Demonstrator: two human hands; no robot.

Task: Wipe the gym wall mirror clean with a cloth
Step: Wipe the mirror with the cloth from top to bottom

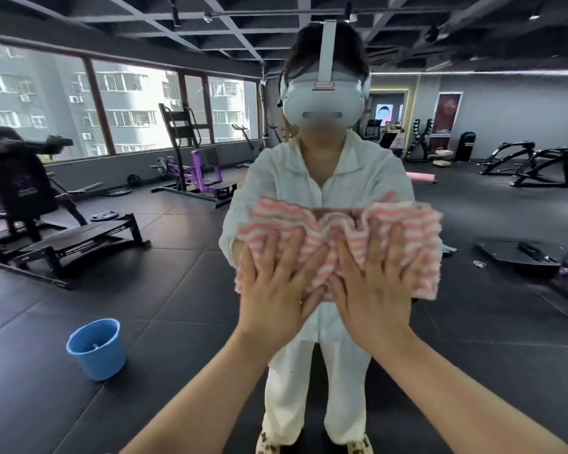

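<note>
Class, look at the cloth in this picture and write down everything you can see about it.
The cloth is pink-and-white striped, soft and ribbed like terry or microfibre. It is bunched and creased, puckered at the middle, and spread flat against the mirror at about chest height. The left hand and right hand press on it side by side, palms flat and fingers splayed. Its edges stick out past both hands, farthest on the right.

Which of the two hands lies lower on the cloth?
The left hand: it sits lower on the striped cloth than the right hand, near its bottom-left edge.
</note>
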